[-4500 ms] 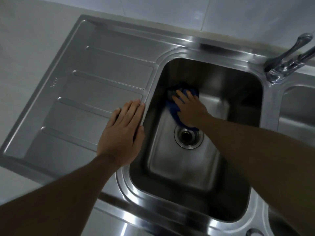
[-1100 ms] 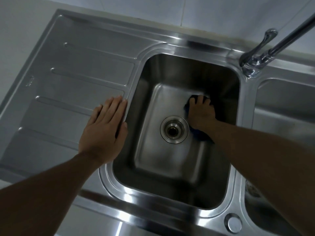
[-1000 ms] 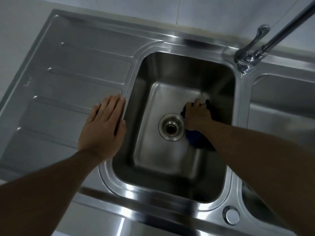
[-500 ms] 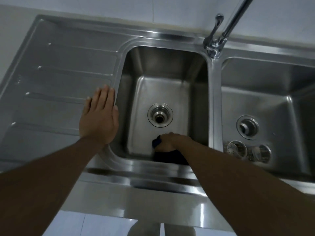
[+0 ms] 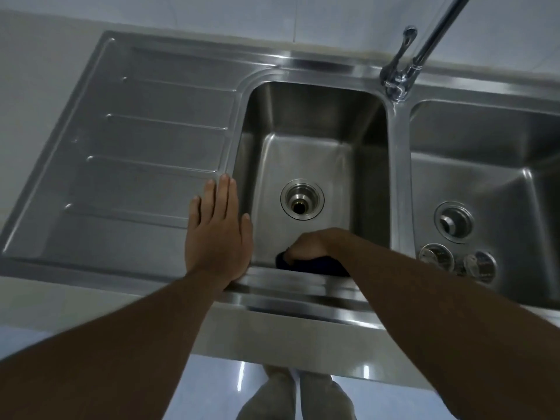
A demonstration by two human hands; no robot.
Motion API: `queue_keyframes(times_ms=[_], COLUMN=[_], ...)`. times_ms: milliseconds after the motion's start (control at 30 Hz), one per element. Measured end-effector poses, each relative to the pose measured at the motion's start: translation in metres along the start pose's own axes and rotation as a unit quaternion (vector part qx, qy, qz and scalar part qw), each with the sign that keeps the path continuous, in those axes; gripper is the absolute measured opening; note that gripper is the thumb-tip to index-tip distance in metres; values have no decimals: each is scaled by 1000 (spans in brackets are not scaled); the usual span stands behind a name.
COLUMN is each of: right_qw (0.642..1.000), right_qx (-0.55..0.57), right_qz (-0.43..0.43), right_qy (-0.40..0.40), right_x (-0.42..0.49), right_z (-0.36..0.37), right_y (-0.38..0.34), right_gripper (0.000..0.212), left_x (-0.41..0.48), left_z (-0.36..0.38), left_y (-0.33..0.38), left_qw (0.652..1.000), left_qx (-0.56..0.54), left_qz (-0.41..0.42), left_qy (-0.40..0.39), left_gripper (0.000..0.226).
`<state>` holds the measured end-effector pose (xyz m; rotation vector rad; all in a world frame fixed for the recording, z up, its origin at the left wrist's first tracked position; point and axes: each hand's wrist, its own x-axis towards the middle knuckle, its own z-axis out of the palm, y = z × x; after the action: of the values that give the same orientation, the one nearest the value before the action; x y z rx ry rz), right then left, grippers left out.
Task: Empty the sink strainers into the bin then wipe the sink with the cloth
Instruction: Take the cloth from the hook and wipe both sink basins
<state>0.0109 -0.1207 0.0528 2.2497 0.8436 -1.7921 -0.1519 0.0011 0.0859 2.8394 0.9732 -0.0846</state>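
Cloth: dark blue, bunched against the near wall of the sink, low centre of frame. Your right hand curls its fingers round it.
Left hand: flat on the drainboard, fingers straight.
Risks: a trailing corner could catch in the open drain. The near wall, hidden beneath the rim, may go unwiped.
Strainers: two, right basin.
Surround: steel worktop, pale wall, glossy floor.

- Sink: brushed steel with a satin sheen, bright glints along the rim.
- Drainboard: the same steel, pressed into ridges, a duller grey.
- Tap: polished metal, mirror-bright.
- Drain ring: shiny metal.
- Strainers: glinting metal, fine detail blurred.
- Cloth: dark blue fabric, matt.
- Floor: glossy pale tiles catching the light.
- Wall: smooth pale tiles.
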Motion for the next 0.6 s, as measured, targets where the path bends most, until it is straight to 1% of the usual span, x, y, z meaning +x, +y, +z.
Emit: queue_keyframes(times_ms=[67,100,133,233,300,333,367,433,467,500,533,600], right_qw=[994,991,992,999,999,999,996,981,976,978,984,998], right_qx=[96,118,113,-12,-25,6,65,167,187,181,151,53], right_qz=[-33,-42,-39,-19,-25,-36,-49,-86,-95,-93,-84,-45], right_qy=[-28,-37,-37,-23,-32,-36,-42,-50,-50,-46,-36,3], right_x=[0,0,2,9,11,8,6,2,0,-2,-3,-7], right_z=[-5,-4,-2,4,5,3,2,1,0,0,0,1], right_y=[0,2,5,9,0,-8,-15,-26,-27,-25,-21,-5], right_gripper=[61,60,61,65,63,62,58,37,33,36,45,60], left_x=[0,0,1,2,2,3,3,2,2,2,2,2], left_z=[1,1,2,4,4,4,4,3,2,1,1,1], left_y=[0,0,-1,-1,-1,-1,-1,-1,-1,0,0,-1], left_qw=[1000,1000,1000,1000,1000,1000,1000,1000,1000,1000,1000,1000], left_qx=[-1,-2,0,18,24,25,25,21,17,14,14,17], left_qz=[3,4,4,3,4,4,4,4,5,5,5,5], left_qy=[2,2,4,8,6,6,6,6,5,5,4,2], left_gripper=[65,65,65,65,65,65,65,65,65,65,65,65])
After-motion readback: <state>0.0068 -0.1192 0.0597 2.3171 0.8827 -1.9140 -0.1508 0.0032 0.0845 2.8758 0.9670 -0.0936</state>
